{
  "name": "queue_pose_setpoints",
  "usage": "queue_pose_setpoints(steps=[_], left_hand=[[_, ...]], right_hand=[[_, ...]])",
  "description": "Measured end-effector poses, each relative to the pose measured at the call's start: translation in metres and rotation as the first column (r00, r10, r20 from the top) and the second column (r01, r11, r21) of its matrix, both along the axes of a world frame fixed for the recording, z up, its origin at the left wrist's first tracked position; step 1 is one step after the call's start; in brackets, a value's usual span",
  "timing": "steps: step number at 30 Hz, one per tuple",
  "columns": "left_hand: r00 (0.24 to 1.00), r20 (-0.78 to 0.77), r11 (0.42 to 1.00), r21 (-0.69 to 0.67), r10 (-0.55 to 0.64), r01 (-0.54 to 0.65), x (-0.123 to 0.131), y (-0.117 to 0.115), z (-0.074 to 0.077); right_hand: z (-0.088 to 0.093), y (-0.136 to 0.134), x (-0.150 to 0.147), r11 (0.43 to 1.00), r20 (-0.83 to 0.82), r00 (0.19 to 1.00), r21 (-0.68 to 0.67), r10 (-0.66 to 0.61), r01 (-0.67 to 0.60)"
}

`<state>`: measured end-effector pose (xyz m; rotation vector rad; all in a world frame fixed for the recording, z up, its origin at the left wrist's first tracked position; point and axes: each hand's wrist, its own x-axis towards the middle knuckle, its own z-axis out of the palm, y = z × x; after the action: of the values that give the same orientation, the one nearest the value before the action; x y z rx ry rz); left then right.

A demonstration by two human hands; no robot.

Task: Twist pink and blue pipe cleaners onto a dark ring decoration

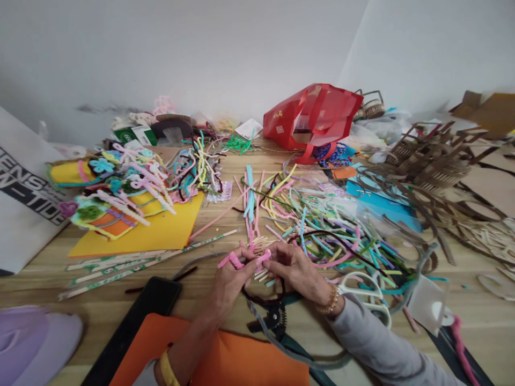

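Observation:
Both my hands meet over the table, pinching a pink pipe cleaner point(264, 256) that is bent into loops. My left hand point(237, 271) is closed on its left part, where a curled pink end sticks out past the fingers. The fingertips of my right hand point(289, 265) are closed on the right part, close to a small loop. Short cut sticks point(261, 244) lie just beyond my fingers. Below the hands are a dark brown pipe cleaner point(263, 301) and a black-handled tool point(274, 317). White-handled scissors point(364, 287) lie beside my right wrist.
Pipe cleaners of many colours point(333, 230) are heaped at the right. Pipe-cleaner flowers point(120, 182) rest on yellow sheets point(177, 228) at left. A red bag point(314, 118) stands at the back. An orange sheet point(241, 359) and a black phone-like slab point(159, 297) lie in front.

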<state>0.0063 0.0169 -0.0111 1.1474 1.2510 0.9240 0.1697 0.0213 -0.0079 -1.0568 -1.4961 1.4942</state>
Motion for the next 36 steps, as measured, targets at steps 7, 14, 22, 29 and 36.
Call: queue_pose_setpoints(steps=[7,14,22,29,36], left_hand=[[0.989,0.120,0.996,-0.004,-0.089,0.091,-0.003,0.000,0.006],[0.960,0.277,0.999,0.028,-0.034,0.028,-0.004,0.001,0.003],[0.988,0.154,0.999,0.043,-0.017,0.011,-0.007,0.008,-0.002],[0.989,0.094,0.992,0.060,-0.112,0.107,-0.014,0.008,-0.005],[0.967,0.252,0.999,0.015,-0.046,0.043,-0.014,0.007,0.005]], right_hand=[[0.003,0.003,0.005,0.997,-0.051,0.998,-0.074,0.028,-0.031],[0.007,0.010,0.010,0.994,-0.086,0.996,-0.109,-0.014,0.004],[0.014,0.011,0.014,0.995,-0.048,0.998,-0.095,0.027,-0.031],[0.009,0.013,0.016,0.994,-0.038,0.998,-0.102,0.045,-0.048],[0.004,0.015,0.018,0.991,-0.065,0.997,-0.124,0.038,-0.045]])
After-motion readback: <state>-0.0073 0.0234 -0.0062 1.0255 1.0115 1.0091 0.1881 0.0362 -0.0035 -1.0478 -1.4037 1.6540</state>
